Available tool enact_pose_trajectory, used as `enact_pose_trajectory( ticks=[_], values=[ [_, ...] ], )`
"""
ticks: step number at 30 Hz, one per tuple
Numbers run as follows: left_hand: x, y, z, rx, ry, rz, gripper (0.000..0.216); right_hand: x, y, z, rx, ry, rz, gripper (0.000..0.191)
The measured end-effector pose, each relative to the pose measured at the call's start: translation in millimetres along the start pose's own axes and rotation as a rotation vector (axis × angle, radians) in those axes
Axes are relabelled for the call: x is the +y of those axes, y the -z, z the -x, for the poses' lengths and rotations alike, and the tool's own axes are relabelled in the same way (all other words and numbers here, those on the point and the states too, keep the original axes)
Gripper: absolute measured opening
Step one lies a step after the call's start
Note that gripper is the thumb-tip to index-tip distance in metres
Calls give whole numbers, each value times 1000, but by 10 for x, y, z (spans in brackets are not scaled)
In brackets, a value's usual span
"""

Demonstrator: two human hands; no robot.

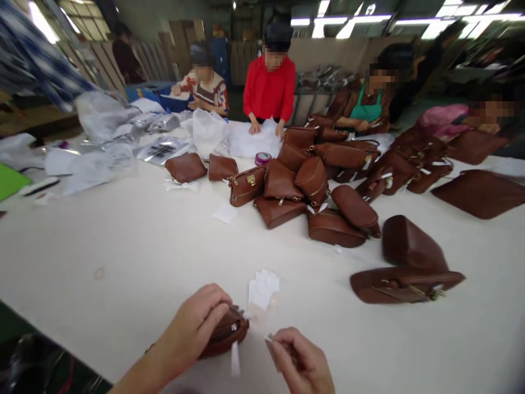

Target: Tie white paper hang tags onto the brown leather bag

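Ceiling strip lights (361, 22) glared overhead; the pale bench (123, 246) was evenly lit with soft shadows. Edges were warped and smeared, foreground slightly blurred.

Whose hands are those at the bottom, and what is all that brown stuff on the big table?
Those hands belong to a person wearing a camera on their head, so you see what they see, looking down. There is just this one picture. The left hand grips a small brown pouch. The right hand pinches a small white piece, too small to tell what it is. Small white paper slips lie just beyond the hands. Farther back on the white table sits a pile of brown bags, with clear plastic wrappers to the left. Other people work at the far side.
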State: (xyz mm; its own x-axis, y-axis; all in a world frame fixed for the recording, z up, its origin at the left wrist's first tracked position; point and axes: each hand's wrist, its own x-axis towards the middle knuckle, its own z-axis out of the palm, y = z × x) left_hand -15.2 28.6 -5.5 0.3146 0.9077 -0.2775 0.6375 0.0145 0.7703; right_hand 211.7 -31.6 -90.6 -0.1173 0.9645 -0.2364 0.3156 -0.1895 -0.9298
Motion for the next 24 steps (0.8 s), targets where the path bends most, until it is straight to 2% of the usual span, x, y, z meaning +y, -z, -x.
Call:
enact_pose_trajectory(
  ticks=[2, 5, 9, 12, 17, 24],
  values=[
    [-88, 106, -161, 25, 35, -58, 28, 27, 8, -135, 68, -5, -15, 31],
    [-208, 123, -365, -133, 68, -96, 29, 61, -25, -285, 139, 52, -12, 26],
    [-326, -64, -566, -394, 124, -36, 25, 211, -160, -348, 119, 48, -38, 23],
    [-384, -209, -675, -500, 123, 21, 26, 337, -284, -318, 113, -29, -104, 21],
    [-473, -305, -782, -546, 164, 92, 25, 403, -394, -333, 73, -61, -185, 19],
    [-507, -322, -769, -546, 111, 177, 25, 418, -310, -520, -59, -56, -235, 20]
  ],
)
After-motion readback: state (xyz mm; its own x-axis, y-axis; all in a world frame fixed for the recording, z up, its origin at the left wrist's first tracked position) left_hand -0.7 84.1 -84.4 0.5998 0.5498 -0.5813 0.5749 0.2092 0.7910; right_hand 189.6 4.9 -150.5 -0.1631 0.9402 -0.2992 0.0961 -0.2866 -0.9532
